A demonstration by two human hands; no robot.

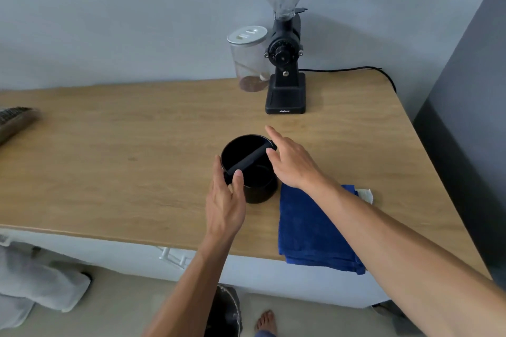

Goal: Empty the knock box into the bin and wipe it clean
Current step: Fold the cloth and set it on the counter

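Knock box (pixel 247 169), black and round, upright on the wooden desk (pixel 137 172), directly between the two hands. Crossed by a bar (pixel 247 159) running from the near-left rim to the far-right rim, one end toward each hand. Left hand (pixel 226 200) at the near-left side, open, fingers curved along the wall and thumb tip at the bar's near end; touching or just short of it, not closed into a grip. Right hand (pixel 293 161) at the far-right rim, open and fairly wide, fingers spread over the bar's far end, holding nothing. Both hands about equally close, the left perhaps a shade nearer to a full hold. Contents of the box too dark to make out. Folded blue cloth (pixel 312 227) just under the right forearm, beside the box on its right. Coffee grinder (pixel 284 44) and glass jar (pixel 249 60) beyond the right hand, well apart from the box. Likely next need: closing both hands on opposite sides to lift. No bin clearly identifiable.
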